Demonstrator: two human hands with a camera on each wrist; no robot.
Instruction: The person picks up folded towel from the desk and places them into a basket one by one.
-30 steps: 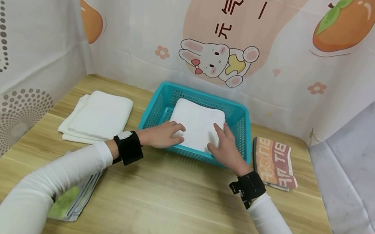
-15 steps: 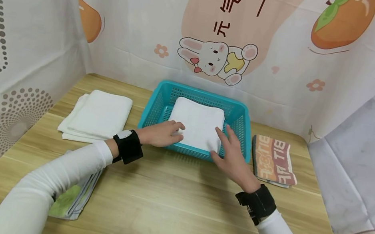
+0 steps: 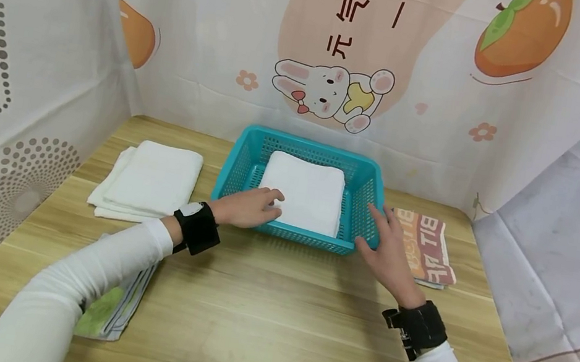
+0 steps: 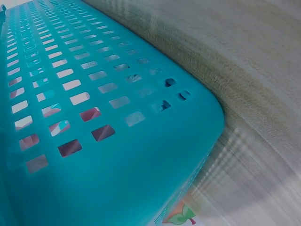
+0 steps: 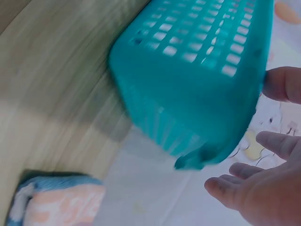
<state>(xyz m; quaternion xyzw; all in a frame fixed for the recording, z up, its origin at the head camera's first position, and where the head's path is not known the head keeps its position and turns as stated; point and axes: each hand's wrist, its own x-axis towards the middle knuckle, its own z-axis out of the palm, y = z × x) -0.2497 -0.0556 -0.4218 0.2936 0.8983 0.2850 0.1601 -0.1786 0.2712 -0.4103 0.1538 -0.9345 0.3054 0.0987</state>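
A teal plastic basket [image 3: 361,173] sits at the back of the table, with a folded white towel [image 3: 302,192] lying in it. My left hand [image 3: 248,206] reaches over the basket's front left rim, its fingers loosely bent above the towel's near left edge; whether they touch it I cannot tell. That hand is out of the left wrist view, where the basket's perforated wall [image 4: 94,94] fills much of the picture. By the front right corner of the basket, my right hand [image 3: 387,252] is spread, thumb near the rim. The right wrist view shows its fingers [image 5: 277,143] straight and apart.
Folded white towels [image 3: 155,176] lie stacked to the left. A green and grey folded towel [image 3: 114,305] is partly under my left forearm. Right of the basket is an orange and maroon patterned towel [image 3: 428,249]. A printed curtain [image 3: 194,66] hangs behind the table [image 3: 248,312].
My right hand has moved right, from over the towel's right side to the basket's front right corner. The left hand has stayed in place. The basket and towels look unmoved.
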